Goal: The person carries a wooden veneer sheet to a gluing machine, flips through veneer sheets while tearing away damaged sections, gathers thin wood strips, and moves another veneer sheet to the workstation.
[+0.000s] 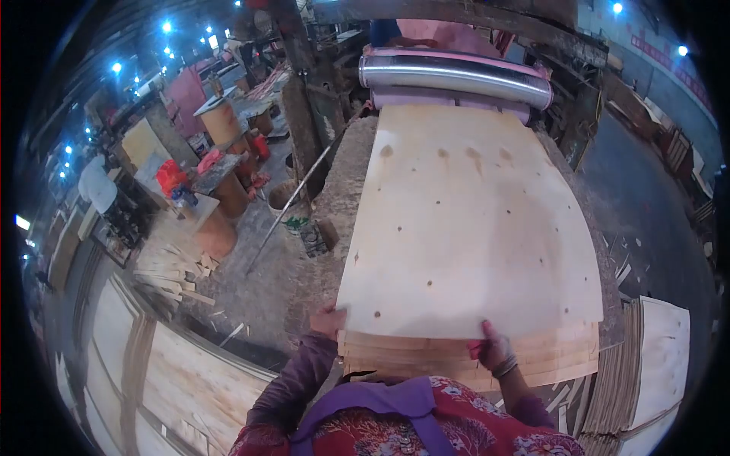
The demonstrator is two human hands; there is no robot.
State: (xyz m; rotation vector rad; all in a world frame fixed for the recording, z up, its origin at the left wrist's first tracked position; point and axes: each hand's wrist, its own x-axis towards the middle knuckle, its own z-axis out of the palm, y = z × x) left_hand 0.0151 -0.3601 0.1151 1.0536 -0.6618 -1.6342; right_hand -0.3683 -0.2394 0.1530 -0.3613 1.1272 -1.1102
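A large pale wood veneer sheet [464, 243] with several small knots lies in front of me, its far end at the rollers. My left hand [328, 321] is closed on the sheet's near left corner. At the near edge, right of the middle, my right hand [496, 351] grips the sheet with the thumb side up. Something red shows at its fingers; I cannot make out what it is. Under the sheet, the edges of more veneer sheets [426, 359] show in a stack.
Shiny metal rollers [456, 78] span the far end, with a person's arm [414, 42] behind them. A thin pole [293, 199] leans at the left, near a bucket [287, 199]. Veneer stacks stand at left [205, 357] and right [661, 357]. Wood scraps [171, 270] litter the floor.
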